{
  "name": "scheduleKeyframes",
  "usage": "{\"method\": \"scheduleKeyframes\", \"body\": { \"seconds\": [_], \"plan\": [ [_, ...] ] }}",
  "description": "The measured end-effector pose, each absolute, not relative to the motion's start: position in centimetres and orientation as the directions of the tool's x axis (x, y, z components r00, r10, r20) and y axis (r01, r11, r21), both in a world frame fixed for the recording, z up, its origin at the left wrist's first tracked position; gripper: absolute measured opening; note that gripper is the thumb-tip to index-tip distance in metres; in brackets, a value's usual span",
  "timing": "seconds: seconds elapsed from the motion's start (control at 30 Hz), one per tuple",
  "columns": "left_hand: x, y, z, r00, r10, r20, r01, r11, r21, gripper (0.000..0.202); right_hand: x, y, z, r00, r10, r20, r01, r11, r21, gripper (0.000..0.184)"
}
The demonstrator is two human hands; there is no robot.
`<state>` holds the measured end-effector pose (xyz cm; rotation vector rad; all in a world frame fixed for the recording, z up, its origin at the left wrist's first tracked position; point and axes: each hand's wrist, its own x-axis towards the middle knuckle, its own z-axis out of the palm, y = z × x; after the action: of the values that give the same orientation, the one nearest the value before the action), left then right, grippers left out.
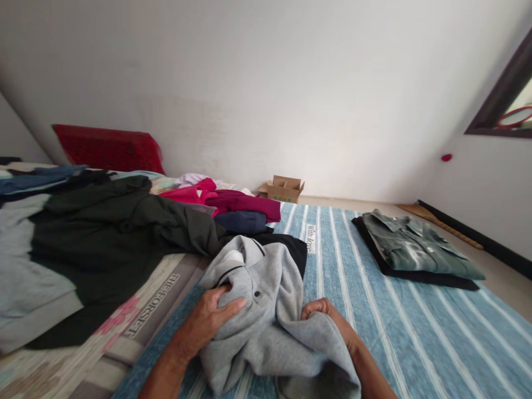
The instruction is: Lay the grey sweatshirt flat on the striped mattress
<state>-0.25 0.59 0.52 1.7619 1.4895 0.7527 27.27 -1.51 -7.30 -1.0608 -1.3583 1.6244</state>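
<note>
Grey shirt (266, 318) spans left hand (216, 315) to right hand (323, 309).

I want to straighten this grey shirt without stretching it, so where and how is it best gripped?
Probably by the collar of the grey shirt, coming from left and right and pinching one edge on each side. The collar lies toward the far end with clear, dark-striped edges, while the body is bunched. The left hand is beside the collar.
</note>
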Motion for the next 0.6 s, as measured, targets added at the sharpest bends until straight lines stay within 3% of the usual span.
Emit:
{"method": "scheduleKeyframes", "body": {
  "seconds": [0.27, 0.43, 0.6],
  "plan": [
    [-0.4, -0.6, 1.0, 0.327, 0.944, -0.039, 0.541, -0.154, 0.827, 0.030, 27.6, -2.5, -6.6, -0.475, 0.847, -0.237, 0.036, -0.250, -0.968, 0.022],
    [-0.7, -0.7, 0.9, 0.463, 0.880, -0.108, 0.533, -0.179, 0.827, 0.025, 29.1, -2.8, -4.4, -0.535, 0.804, -0.259, 0.174, -0.195, -0.965, 0.019],
    [-0.1, -1.4, 1.8, 0.549, 0.826, -0.128, 0.509, -0.208, 0.835, 0.016, 30.3, -0.1, -2.0, -0.295, 0.950, -0.101, 0.228, -0.032, -0.973, 0.023]
  ]
}}
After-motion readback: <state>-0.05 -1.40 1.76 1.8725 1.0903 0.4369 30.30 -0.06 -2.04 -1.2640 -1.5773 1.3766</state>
